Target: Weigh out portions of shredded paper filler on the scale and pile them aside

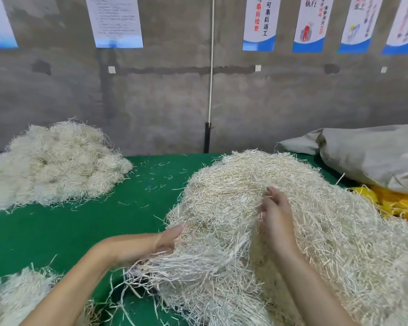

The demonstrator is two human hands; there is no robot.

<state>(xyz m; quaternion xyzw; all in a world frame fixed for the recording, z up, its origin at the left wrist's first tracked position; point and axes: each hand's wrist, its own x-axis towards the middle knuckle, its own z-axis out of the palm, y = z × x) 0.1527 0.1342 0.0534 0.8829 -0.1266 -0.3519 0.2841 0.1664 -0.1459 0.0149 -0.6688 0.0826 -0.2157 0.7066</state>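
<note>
Well left of the big heap of shredded paper filler (233, 184), a separate pile (54, 165) of the same filler lies on the green table cover (80, 227). A smaller pile (12, 297) sits nearer the person, also left of the heap. The left hand (165, 243) grips a clump at the heap's left edge, thumb above, fingers curled beneath. The right hand (276, 212) sits on the heap's crest, its bent fingers pinching a few strands. Right of the heap lie a grey sack (375, 151) and yellow bagging (398, 203).
</note>
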